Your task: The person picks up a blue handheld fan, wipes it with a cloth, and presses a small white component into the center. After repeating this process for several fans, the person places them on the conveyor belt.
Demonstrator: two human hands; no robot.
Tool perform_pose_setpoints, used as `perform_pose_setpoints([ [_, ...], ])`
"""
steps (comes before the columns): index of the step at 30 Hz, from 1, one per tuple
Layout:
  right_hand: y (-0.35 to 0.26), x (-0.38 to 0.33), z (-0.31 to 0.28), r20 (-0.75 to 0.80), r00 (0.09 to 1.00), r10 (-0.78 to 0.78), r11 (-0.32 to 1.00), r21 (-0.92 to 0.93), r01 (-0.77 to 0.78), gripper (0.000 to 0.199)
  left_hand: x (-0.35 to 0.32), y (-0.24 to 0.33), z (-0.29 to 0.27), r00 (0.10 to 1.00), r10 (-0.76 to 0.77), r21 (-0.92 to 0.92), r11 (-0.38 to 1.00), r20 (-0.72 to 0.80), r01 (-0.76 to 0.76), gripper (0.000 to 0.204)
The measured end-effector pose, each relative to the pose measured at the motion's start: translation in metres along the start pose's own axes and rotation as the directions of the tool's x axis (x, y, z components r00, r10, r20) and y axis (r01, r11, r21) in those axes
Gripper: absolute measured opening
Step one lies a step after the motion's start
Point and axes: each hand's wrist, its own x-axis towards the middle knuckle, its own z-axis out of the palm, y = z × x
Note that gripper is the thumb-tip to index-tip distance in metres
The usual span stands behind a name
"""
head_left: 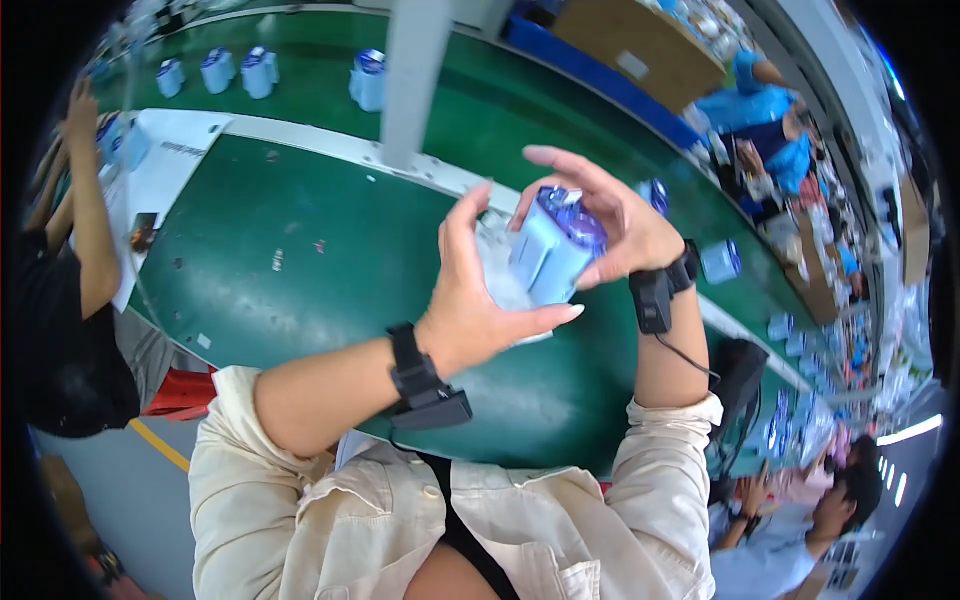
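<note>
In front of me, above the green work table (330, 240), is a light-blue plastic device (550, 255) with a see-through purple-blue top, tilted to one side. My right hand (630, 225) curls around its right side, thumb below and fingers above. My left hand (465, 310) is just to its left, thumb and fingers spread apart in a wide curve. A whitish, see-through sheet or bag (503, 265) shows between that hand and the device, blurred; whether the left hand touches it I cannot tell. Both wrists carry black strapped boxes.
Beyond the table runs a green conveyor with similar blue devices (368, 80) standing on it. A grey post (408, 90) rises at the table's far edge. A cardboard box (640, 50) lies farther back. People work at left and right; one arm (92, 230) reaches in at left.
</note>
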Motion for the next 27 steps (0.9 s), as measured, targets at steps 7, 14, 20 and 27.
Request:
perform_pose_setpoints([
  [7,-0.028,-0.088,0.093,-0.27,0.956,-0.118,0.943,-0.331,0.023,0.094,-0.01,0.015,0.005,0.823,-0.042,-0.372,0.878,0.567,0.301,0.113],
  [14,-0.027,-0.13,0.107,-0.416,0.84,-0.347,0.748,-0.663,-0.02,0.047,-0.018,0.019,0.011,0.877,0.233,0.017,0.964,0.421,-0.264,0.083],
  [20,-0.013,-0.115,0.109,-0.239,0.805,-0.542,0.414,-0.91,0.008,0.024,-0.017,0.023,0.005,0.818,0.176,0.094,0.959,0.548,-0.269,0.077],
  [27,-0.013,-0.107,0.139,-0.628,0.659,-0.414,0.67,-0.7,-0.247,0.013,-0.024,0.014,0.012,0.878,0.114,-0.051,0.993,0.465,-0.102,0.075],
])
